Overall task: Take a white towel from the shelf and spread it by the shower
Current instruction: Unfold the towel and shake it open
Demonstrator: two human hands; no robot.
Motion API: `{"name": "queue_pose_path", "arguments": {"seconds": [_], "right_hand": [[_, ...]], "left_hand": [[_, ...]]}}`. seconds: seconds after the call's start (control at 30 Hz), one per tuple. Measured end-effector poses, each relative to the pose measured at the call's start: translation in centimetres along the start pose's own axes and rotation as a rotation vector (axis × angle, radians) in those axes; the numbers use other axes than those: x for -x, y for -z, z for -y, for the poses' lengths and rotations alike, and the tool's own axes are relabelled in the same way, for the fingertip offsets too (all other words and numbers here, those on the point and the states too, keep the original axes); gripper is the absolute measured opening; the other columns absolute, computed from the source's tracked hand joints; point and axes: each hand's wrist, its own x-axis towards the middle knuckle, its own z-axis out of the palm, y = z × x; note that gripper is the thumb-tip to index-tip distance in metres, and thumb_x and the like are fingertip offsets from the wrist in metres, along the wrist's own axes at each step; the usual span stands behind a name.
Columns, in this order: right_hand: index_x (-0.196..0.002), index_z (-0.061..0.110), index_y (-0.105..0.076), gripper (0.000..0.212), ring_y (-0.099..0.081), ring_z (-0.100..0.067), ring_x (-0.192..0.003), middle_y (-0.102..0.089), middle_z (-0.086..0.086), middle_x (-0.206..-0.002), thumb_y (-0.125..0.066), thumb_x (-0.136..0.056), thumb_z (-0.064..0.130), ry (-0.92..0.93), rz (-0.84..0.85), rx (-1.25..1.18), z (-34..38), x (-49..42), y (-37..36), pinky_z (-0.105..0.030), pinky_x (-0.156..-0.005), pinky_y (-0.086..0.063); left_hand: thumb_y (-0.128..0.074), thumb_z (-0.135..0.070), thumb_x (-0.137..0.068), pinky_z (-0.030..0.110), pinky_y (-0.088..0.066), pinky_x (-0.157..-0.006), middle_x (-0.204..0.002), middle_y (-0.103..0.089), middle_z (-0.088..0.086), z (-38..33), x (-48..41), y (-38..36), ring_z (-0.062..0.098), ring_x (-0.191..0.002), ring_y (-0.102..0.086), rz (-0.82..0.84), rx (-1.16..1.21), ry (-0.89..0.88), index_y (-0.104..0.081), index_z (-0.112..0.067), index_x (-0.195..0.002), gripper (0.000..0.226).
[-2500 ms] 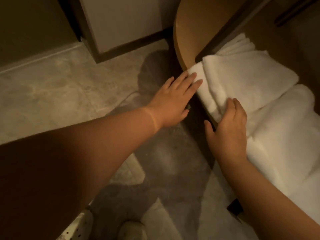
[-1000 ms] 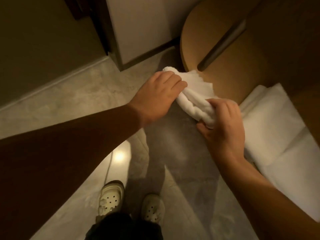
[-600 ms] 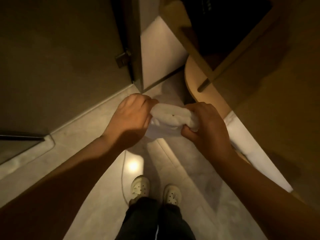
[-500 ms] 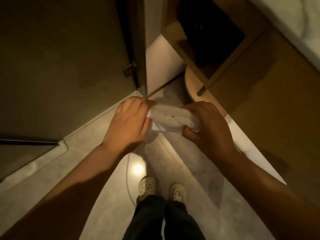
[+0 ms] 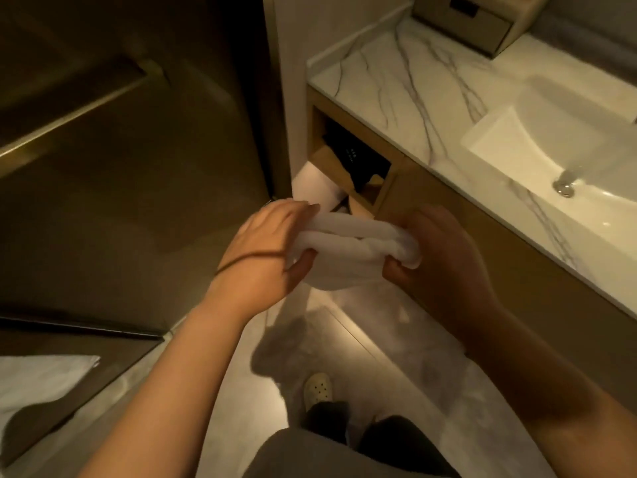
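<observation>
Nearest the camera, a pale clog [image 5: 319, 391] on the grey tile floor [image 5: 396, 384], straight below the white towel [image 5: 348, 251]. Floor around the clog is bare, a decent open strip running out from under the towel, with a bright patch just below it.

The towel is bunched up in mid-air, held at both ends above the floor. Left hand [image 5: 262, 260] is wrapped around its left end, fingers curled over the top and thumb pinching from below. There's a thin dark band across the back of that hand. Right hand [image 5: 444, 263] is clenched on the right end, a twisted knob of cloth poking out by the thumb. The middle sags a bit between them.

Left and below the towel, another white cloth [image 5: 38, 377] lies flat past a dark threshold edge. Left of the towel and beyond it is a dark glass panel [image 5: 131, 188], its vertical frame edge ending just above the left hand.

Right of the towel the wooden vanity front [image 5: 517, 270] runs diagonally, close to the right hand. Just past the towel is an open cubby [image 5: 351, 160] with something dark inside. Above that, the marble countertop [image 5: 396, 84], and the white sink [image 5: 568, 139] well right. Farthest back, a brown box [image 5: 472, 19].
</observation>
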Motion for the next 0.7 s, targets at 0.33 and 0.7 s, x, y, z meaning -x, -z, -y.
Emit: {"name": "queue_pose_path", "arguments": {"seconds": [0.33,0.7], "right_hand": [[-0.1,0.006,-0.064,0.037,-0.054,-0.015,-0.082,-0.065,-0.007,-0.094,-0.062,-0.076,0.034,0.043,-0.041,-0.094,2.1,8.2,7.6,-0.016,-0.073,-0.037],[-0.114,0.027,-0.056,0.034,-0.045,0.0,-0.098,-0.054,0.012,-0.106,-0.063,-0.081,0.022,0.104,0.126,-0.321,1.1,24.1,11.9,-0.007,-0.081,-0.033]], "left_hand": [[-0.053,-0.067,-0.074,0.028,-0.04,-0.077,-0.116,-0.054,-0.005,-8.2,6.1,3.4,0.012,-0.104,-0.047,-0.023,-0.02,0.065,-0.047,-0.028,-0.128,0.067],[-0.046,-0.07,-0.074,0.016,-0.034,-0.066,-0.096,-0.05,-0.014,-20.9,21.8,-0.2,0.005,-0.088,-0.041,-0.197,-0.053,0.211,-0.057,-0.032,-0.107,0.051]]}}
